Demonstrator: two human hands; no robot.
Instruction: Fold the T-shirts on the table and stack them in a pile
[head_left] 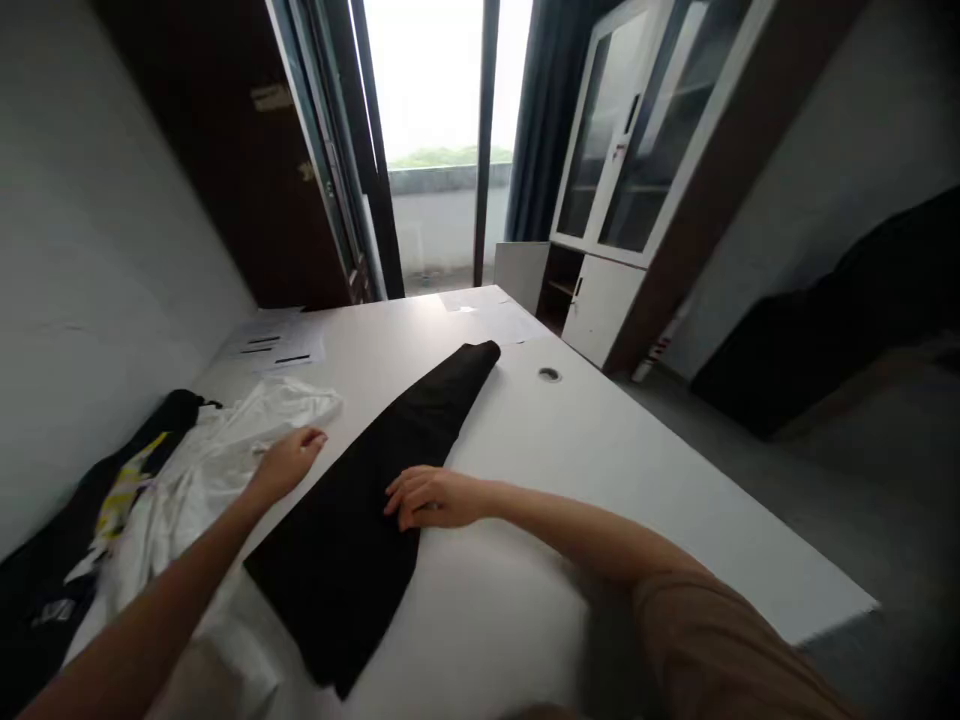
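A folded black garment (390, 450), which looks like trousers, lies diagonally over the white table, narrow at the far end and wide at the near end. My right hand (435, 497) rests on its right side, fingers slightly bent and thumb apart, touching the cloth. Left of the garment, my left hand (289, 462) is closed with its fingers curled in, beside a crumpled white cloth (202, 480). Nothing shows in its fingers.
The white table (600, 480) has a round cable hole (549, 375) towards its right edge. Paper sheets (281, 340) lie at the back left, more papers (495, 315) at the far end. Dark clothing (67, 510) is heaped along the left wall. A white cabinet (611, 310) stands beyond.
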